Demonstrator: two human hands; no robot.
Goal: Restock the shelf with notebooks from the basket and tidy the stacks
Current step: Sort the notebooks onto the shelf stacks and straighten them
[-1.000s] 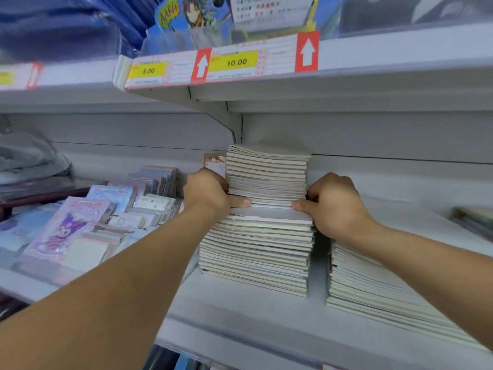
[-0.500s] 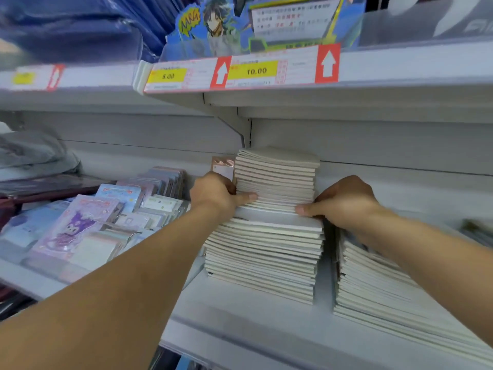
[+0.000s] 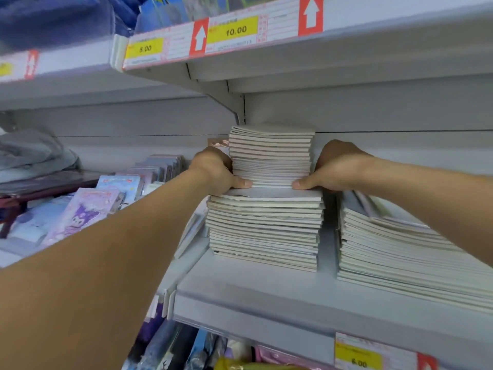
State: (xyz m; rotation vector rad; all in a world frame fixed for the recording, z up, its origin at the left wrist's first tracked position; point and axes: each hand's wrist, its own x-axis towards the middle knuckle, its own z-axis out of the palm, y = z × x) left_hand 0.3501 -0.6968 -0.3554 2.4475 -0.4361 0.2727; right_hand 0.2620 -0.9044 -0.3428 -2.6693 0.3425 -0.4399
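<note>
- Two bare hands reach onto the grey shelf [image 3: 256,295], one on each side of the same pile.
- The left hand [image 3: 213,169] wraps round the left edge of the upper batch of notebooks [image 3: 270,156]; its thumb lies forward along the bottom of the batch, and its fingers are hidden behind the pile.
- The right hand [image 3: 334,166] holds the right edge of that batch in the same way, thumb pointing inward under the lowest notebook, fingers out of sight behind.
- Both grips are closed on the batch, which sits on top of the lower stack [image 3: 265,228] and is set further back than it.
- Three groups of pale notebooks show: the held batch, the lower stack beneath it, and a second stack [image 3: 394,252] just to the right, apart from the first by a narrow gap.
- The single notebooks in each group are too many and too thin to count.
- To the left lie pastel stationery packs [image 3: 88,209], one with a purple cartoon figure.
- Two yellow price tags on the shelf edge above read 5.00 [image 3: 145,48] and 10.00 [image 3: 236,30]; a third below reads 6.00 [image 3: 358,362].
- Two red arrow labels [image 3: 198,38] stand beside the upper tags.
</note>
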